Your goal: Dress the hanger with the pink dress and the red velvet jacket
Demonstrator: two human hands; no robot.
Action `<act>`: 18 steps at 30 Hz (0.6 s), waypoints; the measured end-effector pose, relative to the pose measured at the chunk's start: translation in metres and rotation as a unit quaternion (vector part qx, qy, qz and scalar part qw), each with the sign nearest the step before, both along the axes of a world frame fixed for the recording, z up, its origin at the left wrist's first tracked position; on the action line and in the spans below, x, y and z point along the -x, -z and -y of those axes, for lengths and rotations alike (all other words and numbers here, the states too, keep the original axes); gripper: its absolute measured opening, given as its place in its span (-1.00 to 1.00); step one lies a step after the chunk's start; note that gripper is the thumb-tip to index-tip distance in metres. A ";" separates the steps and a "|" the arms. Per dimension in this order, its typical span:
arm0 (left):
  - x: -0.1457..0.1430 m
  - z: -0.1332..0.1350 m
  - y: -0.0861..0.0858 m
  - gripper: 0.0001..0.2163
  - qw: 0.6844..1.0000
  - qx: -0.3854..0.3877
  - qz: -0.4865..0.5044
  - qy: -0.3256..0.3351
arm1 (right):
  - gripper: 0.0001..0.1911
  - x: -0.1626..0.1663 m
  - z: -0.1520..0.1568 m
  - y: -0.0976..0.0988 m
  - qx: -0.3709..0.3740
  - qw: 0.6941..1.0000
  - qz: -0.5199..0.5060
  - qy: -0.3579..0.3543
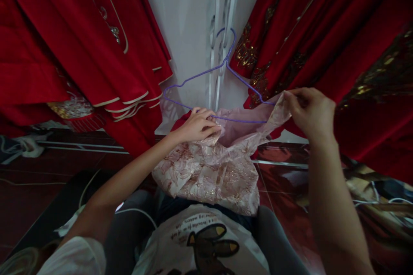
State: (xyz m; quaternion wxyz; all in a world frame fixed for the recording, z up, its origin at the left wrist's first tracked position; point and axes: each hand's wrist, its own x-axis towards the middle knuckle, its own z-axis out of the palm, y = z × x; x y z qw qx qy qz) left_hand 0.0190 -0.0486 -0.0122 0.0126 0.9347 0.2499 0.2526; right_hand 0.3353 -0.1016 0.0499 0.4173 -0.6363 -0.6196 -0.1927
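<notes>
A pale pink brocade garment (213, 172) with gold leaf patterns hangs down over my lap. The purple wire hanger (206, 70) runs into its neck opening, and the hook is at a white rail ahead of me. My left hand (200, 126) is closed on the garment's edge beside the hanger's lower bar. On the other side, my right hand (308, 109) pinches the garment's upper right corner near the hanger's right end and pulls the cloth taut. Pink lining shows between my hands. Some fingertips of both hands are hidden.
Red embroidered garments hang on the left (109, 43) and on the right (309, 43). Between them stands a white panel (183, 17) with a vertical white rail (222, 13). Clutter lies on the dark tiled floor (277, 189) at lower right; a cord crosses my leg.
</notes>
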 end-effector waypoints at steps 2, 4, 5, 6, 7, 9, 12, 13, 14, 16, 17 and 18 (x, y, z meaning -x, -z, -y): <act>-0.005 -0.001 0.002 -0.66 1.000 0.015 0.015 -0.001 | -0.75 0.006 -0.007 -0.005 0.019 0.998 -0.024 -0.047; -0.012 -0.003 0.004 -0.65 0.999 0.033 0.029 -0.004 | -0.73 0.016 -0.010 -0.008 0.024 0.996 -0.049 -0.075; -0.016 -0.004 0.005 -0.64 0.999 0.041 0.035 -0.006 | -0.72 0.022 -0.011 -0.008 0.020 0.995 -0.061 -0.076; -0.020 -0.005 0.006 -0.64 0.998 0.050 0.038 -0.008 | -0.70 0.026 -0.012 -0.008 0.016 0.995 -0.071 -0.072; -0.025 -0.005 0.007 -0.64 0.998 0.058 0.039 -0.007 | -0.69 0.030 -0.013 -0.008 0.014 0.995 -0.078 -0.068; -0.033 -0.004 0.008 -0.65 0.997 0.071 0.041 0.001 | -0.68 0.034 -0.017 -0.005 0.020 0.994 -0.078 -0.071; -0.039 0.000 0.003 -0.68 0.996 0.069 0.049 0.021 | -0.71 0.033 -0.026 0.001 0.033 0.994 -0.056 -0.088; -0.037 0.001 -0.001 -0.70 0.996 0.065 0.053 0.031 | -0.72 0.031 -0.029 0.003 0.036 0.994 -0.047 -0.092; -0.033 0.001 -0.006 -0.72 0.995 0.063 0.061 0.043 | -0.73 0.029 -0.031 0.005 0.034 0.994 -0.039 -0.093; -0.016 -0.003 -0.016 -0.76 0.991 0.059 0.104 0.052 | -0.73 0.026 -0.034 0.007 0.023 0.995 -0.033 -0.092; -0.004 -0.007 -0.021 -0.78 0.987 0.055 0.142 0.040 | -0.72 0.024 -0.035 0.007 0.018 0.995 -0.035 -0.092; 0.011 -0.012 -0.024 -0.79 0.981 0.045 0.189 0.010 | -0.71 0.022 -0.035 0.007 0.015 0.995 -0.040 -0.094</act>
